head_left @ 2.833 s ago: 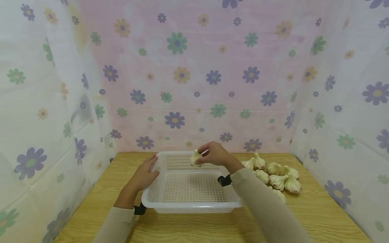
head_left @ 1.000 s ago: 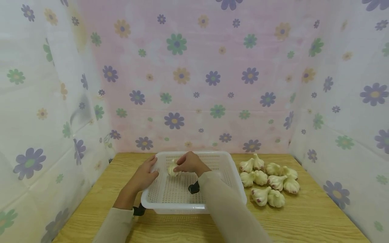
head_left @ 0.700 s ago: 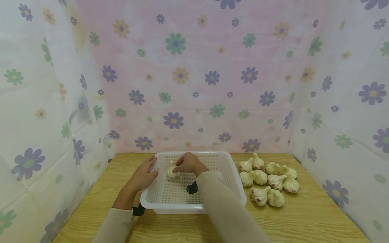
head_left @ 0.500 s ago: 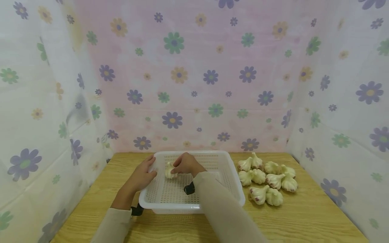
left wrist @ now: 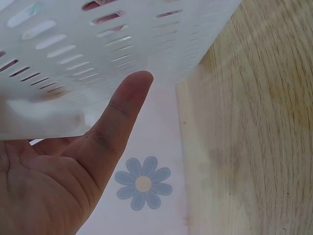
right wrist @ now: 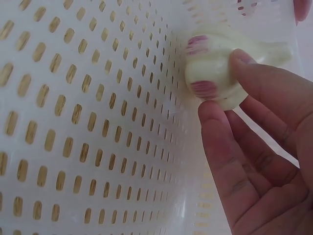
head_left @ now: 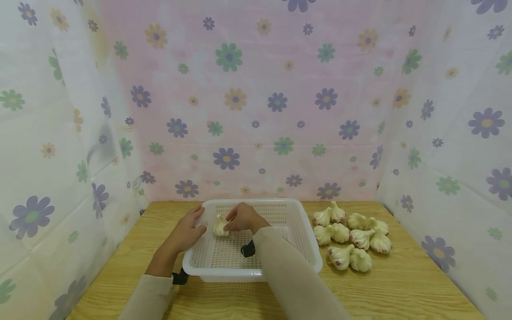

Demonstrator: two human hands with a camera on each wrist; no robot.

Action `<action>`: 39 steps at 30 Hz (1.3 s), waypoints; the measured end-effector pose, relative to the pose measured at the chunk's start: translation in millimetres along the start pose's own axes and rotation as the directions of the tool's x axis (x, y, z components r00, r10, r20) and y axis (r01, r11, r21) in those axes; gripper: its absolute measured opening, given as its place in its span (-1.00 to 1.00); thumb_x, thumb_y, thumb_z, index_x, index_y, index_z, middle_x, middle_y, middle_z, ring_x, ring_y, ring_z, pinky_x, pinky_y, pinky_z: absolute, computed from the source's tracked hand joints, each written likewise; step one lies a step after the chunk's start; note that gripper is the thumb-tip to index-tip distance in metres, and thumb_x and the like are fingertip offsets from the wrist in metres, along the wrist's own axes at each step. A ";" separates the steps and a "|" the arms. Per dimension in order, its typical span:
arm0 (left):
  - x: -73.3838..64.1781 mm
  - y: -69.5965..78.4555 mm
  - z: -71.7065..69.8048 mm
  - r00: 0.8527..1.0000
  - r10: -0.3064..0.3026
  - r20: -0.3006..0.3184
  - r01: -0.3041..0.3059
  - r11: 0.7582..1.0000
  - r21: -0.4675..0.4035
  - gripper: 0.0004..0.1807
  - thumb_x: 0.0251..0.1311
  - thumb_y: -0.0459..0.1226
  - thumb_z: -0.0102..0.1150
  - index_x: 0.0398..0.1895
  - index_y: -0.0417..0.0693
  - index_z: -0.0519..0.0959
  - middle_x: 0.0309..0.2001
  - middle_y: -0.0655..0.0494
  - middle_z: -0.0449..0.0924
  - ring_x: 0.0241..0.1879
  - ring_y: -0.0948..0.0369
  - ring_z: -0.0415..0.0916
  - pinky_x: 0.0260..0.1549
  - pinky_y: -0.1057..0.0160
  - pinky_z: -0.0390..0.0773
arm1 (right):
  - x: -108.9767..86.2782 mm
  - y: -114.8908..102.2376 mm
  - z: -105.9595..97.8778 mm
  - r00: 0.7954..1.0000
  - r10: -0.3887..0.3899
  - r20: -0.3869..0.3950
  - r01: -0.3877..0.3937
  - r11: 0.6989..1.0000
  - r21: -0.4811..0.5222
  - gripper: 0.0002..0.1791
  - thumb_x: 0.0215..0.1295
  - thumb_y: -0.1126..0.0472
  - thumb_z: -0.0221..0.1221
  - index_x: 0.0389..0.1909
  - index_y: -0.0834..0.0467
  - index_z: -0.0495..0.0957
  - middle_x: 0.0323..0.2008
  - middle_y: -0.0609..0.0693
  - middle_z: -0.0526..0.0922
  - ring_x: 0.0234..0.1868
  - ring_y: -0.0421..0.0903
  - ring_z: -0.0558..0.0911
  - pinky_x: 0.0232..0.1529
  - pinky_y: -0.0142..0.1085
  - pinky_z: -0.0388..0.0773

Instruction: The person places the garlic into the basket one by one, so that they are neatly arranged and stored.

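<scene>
Nearest me are my two pale sleeves, the left (head_left: 151, 293) and the right (head_left: 298, 278), with a black device strapped at each wrist. Just beyond them the white plastic basket (head_left: 228, 271), its slotted floor and walls showing the wood beneath, stands on the wood-grained table (head_left: 404, 291). My left hand (head_left: 188, 232) lies on the basket's left rim, the thumb straight against white plastic; whether those fingers clasp the rim or merely rest there, I cannot tell.

Inside the basket, toward its far left corner, my right hand (head_left: 244, 218) pinches one garlic bulb (head_left: 220, 226) between thumb and fingertips. The bulb's neck points up; the right wrist view shows two purple-streaked patches near its base. I cannot tell whether that base touches the basket floor or sits just above it.

To the right of the basket lie ten more garlic bulbs (head_left: 362, 238) in loose pairs, the nearest pair (head_left: 340, 257) beside the basket's right wall, one of them marked purple. Farthest off, a pinkish-white backdrop (head_left: 256, 111) rises behind the table, printed with purple, green and orange flowers.
</scene>
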State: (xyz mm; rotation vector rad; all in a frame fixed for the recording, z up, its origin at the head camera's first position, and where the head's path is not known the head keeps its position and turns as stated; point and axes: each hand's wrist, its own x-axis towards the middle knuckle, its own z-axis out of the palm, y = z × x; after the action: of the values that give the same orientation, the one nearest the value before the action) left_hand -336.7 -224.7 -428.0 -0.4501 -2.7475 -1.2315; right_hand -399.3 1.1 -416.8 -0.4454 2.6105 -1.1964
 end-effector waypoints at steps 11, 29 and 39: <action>1.2 -2.1 0.1 1.000 0.000 0.002 0.000 1.000 0.003 -0.24 0.36 -0.34 0.04 0.60 -0.38 0.10 0.66 -0.23 -0.07 0.60 -0.29 -0.07 0.40 -0.31 0.26 | -0.2 -1.8 1.8 1.000 -0.003 0.008 0.003 1.000 -0.015 -0.73 0.06 0.25 0.55 -0.23 0.17 0.72 -0.37 -0.05 0.75 -0.36 -0.03 0.78 -0.30 -0.26 0.70; -0.2 1.0 0.3 1.000 -0.010 -0.001 0.010 1.000 -0.017 -0.24 0.35 -0.34 0.04 0.59 -0.38 0.11 0.65 -0.22 -0.06 0.60 -0.29 -0.05 0.40 -0.31 0.28 | 2.6 -1.2 2.5 1.000 -0.014 0.013 0.015 1.000 -0.005 -0.74 0.05 0.26 0.55 -0.25 0.16 0.72 -0.36 -0.06 0.75 -0.41 -0.04 0.76 -0.30 -0.24 0.72; -0.7 2.0 0.0 1.000 -0.020 0.005 0.020 1.000 -0.014 -0.24 0.38 -0.33 0.05 0.60 -0.35 0.10 0.66 -0.20 -0.08 0.59 -0.28 -0.03 0.39 -0.30 0.30 | -0.7 -4.8 -2.2 0.999 -0.038 0.005 0.038 0.998 -0.044 -0.67 0.03 0.21 0.57 -0.19 0.15 0.71 -0.28 -0.03 0.76 -0.29 0.11 0.80 -0.34 -0.24 0.71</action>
State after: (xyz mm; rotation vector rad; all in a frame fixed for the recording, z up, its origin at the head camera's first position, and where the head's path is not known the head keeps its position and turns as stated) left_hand -335.4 -223.5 -426.7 -0.4292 -2.7556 -1.2572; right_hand -398.5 -0.1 -411.7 -0.5073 2.6409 -1.1505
